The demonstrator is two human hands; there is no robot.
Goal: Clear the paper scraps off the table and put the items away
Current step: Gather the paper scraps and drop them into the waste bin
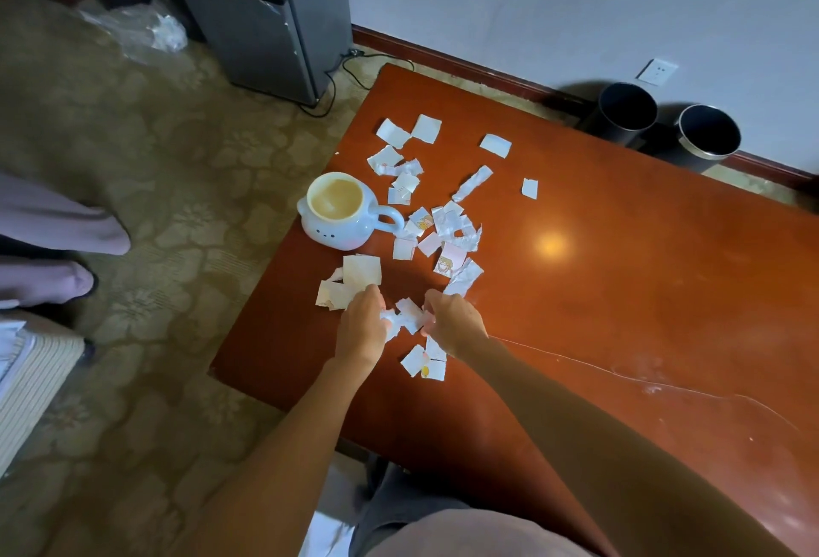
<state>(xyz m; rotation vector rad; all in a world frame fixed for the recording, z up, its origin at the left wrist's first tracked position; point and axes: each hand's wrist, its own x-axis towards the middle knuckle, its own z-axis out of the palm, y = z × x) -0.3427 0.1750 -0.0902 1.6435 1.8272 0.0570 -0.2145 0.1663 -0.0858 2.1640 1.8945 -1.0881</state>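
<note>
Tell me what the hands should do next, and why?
Probably bunch the scraps between the left hand and right hand into one wad, since both hold them and many more lie loose beside the mug.

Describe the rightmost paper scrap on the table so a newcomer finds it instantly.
Start at the red-brown table, where a white mug stands near the left edge beside torn paper. Look right of the whole pile: the small squarish white scrap lies alone on bare wood, touching no other piece, farther right than any other.

Torn white paper scraps [450, 222] scattered (some crumpled) across table [620, 290]
</note>
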